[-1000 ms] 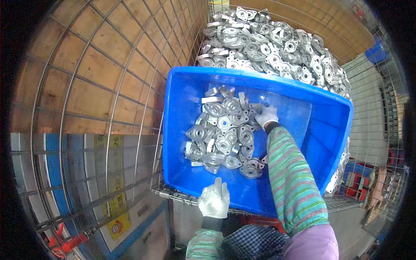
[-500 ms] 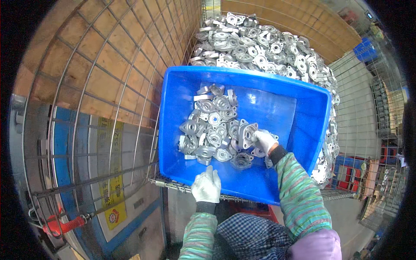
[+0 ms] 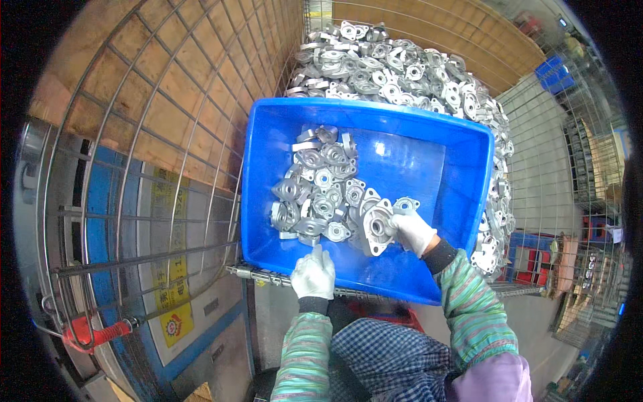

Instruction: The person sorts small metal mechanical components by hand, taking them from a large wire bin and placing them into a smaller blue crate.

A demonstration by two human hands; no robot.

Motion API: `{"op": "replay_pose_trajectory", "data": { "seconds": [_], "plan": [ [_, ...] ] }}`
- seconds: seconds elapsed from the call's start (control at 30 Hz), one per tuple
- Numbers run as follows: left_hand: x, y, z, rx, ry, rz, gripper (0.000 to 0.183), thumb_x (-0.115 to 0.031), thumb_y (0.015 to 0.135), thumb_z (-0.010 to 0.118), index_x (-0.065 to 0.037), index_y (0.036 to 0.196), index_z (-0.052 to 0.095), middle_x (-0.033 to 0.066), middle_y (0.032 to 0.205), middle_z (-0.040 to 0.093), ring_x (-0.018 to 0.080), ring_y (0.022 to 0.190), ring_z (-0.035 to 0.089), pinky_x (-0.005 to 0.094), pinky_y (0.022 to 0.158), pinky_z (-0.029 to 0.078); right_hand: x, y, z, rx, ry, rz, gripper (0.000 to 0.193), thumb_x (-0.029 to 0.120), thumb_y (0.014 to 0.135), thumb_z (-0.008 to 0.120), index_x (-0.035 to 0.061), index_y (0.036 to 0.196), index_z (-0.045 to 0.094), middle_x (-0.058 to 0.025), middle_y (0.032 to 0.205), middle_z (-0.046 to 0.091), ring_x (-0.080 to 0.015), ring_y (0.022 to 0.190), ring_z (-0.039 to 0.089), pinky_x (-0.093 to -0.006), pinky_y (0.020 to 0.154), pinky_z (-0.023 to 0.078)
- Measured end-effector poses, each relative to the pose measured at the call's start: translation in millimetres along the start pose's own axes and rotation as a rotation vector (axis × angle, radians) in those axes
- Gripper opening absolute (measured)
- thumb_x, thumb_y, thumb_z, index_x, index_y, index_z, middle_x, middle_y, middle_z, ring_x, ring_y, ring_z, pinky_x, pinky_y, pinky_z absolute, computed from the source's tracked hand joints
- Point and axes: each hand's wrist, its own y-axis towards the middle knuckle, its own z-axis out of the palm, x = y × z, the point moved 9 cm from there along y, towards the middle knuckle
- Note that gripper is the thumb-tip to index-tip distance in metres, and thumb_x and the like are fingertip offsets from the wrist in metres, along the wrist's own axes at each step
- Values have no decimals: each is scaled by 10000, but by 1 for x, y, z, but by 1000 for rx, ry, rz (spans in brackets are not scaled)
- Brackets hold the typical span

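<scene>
My right hand (image 3: 412, 232), in a white glove, is closed on a silver metal flange casting (image 3: 377, 226). The casting is lifted above the tub floor and tilted, its round centre hole and two-eared outline showing; another casting seems pressed behind it. A blue plastic tub (image 3: 462, 134) holds a heap of similar flange castings (image 3: 323, 177) on its left side. My left hand (image 3: 313, 275), also gloved in white, is over the tub's near rim with fingers pointing forward and nothing visible in it. Whether it touches the rim I cannot tell.
Behind the tub, a large pile of the same castings (image 3: 382, 67) fills a wire mesh cage (image 3: 194, 134) lined with brown board (image 3: 435, 30). The cage's left wall rises beside the tub. A red-sleeved handle (image 3: 97, 335) hangs at lower left.
My right hand has raised the casting off the heap, toward me and slightly left. My left hand has shifted slightly forward. The whole view has drifted a little.
</scene>
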Motion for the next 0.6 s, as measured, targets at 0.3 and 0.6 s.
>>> {"op": "replay_pose_trajectory", "data": {
  "seconds": [0.3, 0.6],
  "plan": [
    [1, -1, 0, -35, 3, 17, 204, -249, 812, 546, -87, 896, 639, 106, 702, 628, 289, 678, 600, 423, 618, 479, 46, -69, -62, -168, 98, -315, 160, 36, 727, 483, 16, 839, 595, -73, 786, 589, -204, 709, 579, -299, 628, 481],
    [-4, -2, -1, -80, 10, 53, 236, -248, 805, 559, -76, 938, 651, 96, 716, 636, 282, 686, 603, 414, 623, 483, 90, -114, -241, -690, 857, -631, 203, 142, 847, 504, 26, 1010, 540, -126, 1043, 593, -249, 922, 583, -351, 756, 512]
  ]
}}
